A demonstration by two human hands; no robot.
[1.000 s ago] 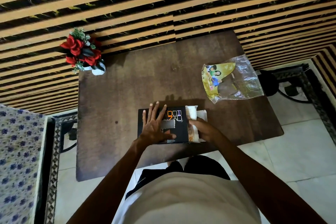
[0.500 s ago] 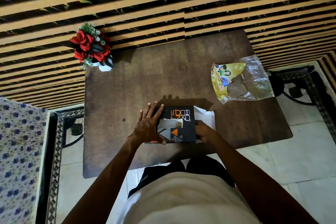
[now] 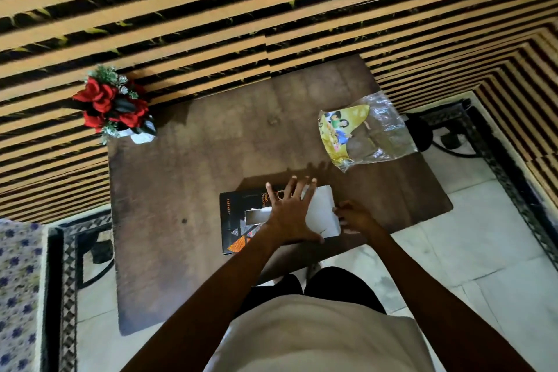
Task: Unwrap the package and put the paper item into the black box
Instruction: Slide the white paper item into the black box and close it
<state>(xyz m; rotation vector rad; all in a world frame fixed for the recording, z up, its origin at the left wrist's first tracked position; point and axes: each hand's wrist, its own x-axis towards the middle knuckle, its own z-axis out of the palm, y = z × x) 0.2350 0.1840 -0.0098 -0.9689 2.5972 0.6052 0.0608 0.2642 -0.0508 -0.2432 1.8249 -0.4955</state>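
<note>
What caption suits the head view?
Left hand flat on black box, right hand at its white flap.

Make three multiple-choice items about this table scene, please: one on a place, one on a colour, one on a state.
1. Where does the pot of artificial flowers stand on the brown wooden table?
A. far left corner
B. near right corner
C. middle

2. What colour are the flowers?
A. yellow
B. red
C. white

3. How is the left hand?
A. closed in a fist
B. lifted off everything
C. spread flat on the black cardboard box and its white flap

Answers: 1 A, the pot sits at the far left corner by the striped wall; 2 B, the petals are red among green leaves; 3 C, the fingers are spread over the box top.
</note>
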